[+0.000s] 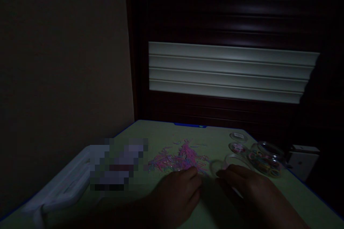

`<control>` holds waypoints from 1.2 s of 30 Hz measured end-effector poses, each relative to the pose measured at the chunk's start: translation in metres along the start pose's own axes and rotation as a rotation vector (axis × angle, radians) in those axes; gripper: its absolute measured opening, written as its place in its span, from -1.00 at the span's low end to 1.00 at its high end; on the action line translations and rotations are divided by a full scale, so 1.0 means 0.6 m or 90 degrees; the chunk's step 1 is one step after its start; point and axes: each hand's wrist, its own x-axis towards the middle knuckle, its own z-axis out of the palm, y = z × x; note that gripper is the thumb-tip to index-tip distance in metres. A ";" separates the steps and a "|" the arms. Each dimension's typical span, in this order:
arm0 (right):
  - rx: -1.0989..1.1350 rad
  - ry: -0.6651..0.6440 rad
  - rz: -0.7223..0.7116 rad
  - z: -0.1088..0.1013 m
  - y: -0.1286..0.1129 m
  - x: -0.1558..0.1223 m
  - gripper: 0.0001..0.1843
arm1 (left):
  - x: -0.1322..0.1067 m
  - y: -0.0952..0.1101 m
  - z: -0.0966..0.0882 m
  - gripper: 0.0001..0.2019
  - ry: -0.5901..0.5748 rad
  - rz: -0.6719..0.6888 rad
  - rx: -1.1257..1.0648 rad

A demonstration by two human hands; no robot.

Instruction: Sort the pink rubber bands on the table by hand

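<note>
From where I watch, a white frame (72,189) lies at the far left of the green worktop (158,128), beside a blurred patch (122,166) whose masking hides any writing. Pink and bluish bands (185,157), as they look in this dimness, lie heaped at the middle, spread loosely, I judge, so single pieces can be reached. My left hand (180,195) is at the near edge of that heap, its fingers curled; I cannot tell whether they pinch anything. My right hand (249,186) has its fingers closed on the rim of a clear tub (238,158), seemingly to steady it, with its mouth apparently towards the heap. Behind it sit a small dish (238,147) with pinkish bits and a clear lid (238,136), whose white label is unreadable. Further right, a clear jar (266,161) keeps multicoloured bands gathered. Rightmost, a pale device (302,162) stands near the edge, bearing a small mark, perhaps Apple's.
</note>
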 end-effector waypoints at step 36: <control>-0.004 -0.065 0.041 0.007 0.005 0.006 -0.73 | 0.020 0.007 0.013 -0.77 -0.024 -0.020 -0.022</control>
